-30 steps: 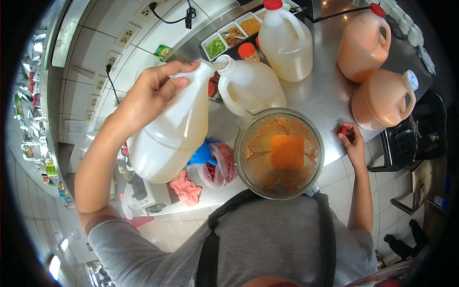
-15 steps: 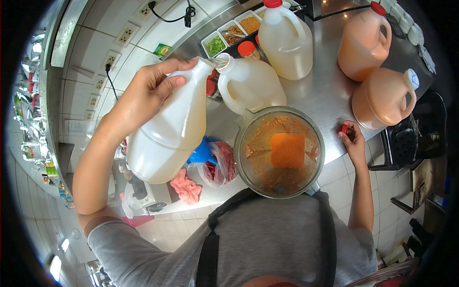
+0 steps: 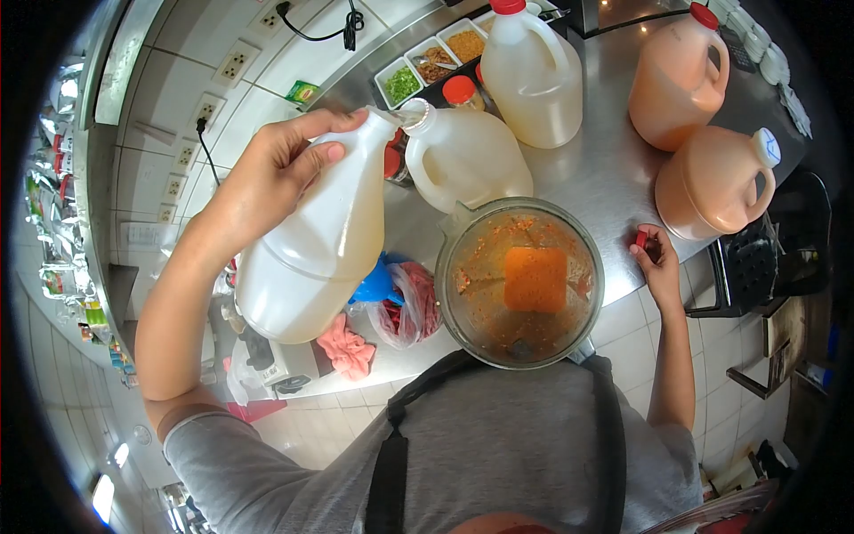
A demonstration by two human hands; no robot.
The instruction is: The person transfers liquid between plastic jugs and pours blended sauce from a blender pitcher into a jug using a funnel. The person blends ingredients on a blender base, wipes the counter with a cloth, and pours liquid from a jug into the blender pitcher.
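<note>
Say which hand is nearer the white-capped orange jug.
Right: the right hand is close by the white-capped orange jug; the left hand is across the counter, gripping a tilted jug.

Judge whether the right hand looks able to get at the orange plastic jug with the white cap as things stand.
Probably yes: the right hand is close beside the orange jug, with nothing visible between them. The small red cap it holds might hamper a full grip, though.

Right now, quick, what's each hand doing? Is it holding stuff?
Left hand: closed, holding a tilted, cloudy plastic jug near its neck.
Right hand: fingers curled, holding a small red cap.
</note>
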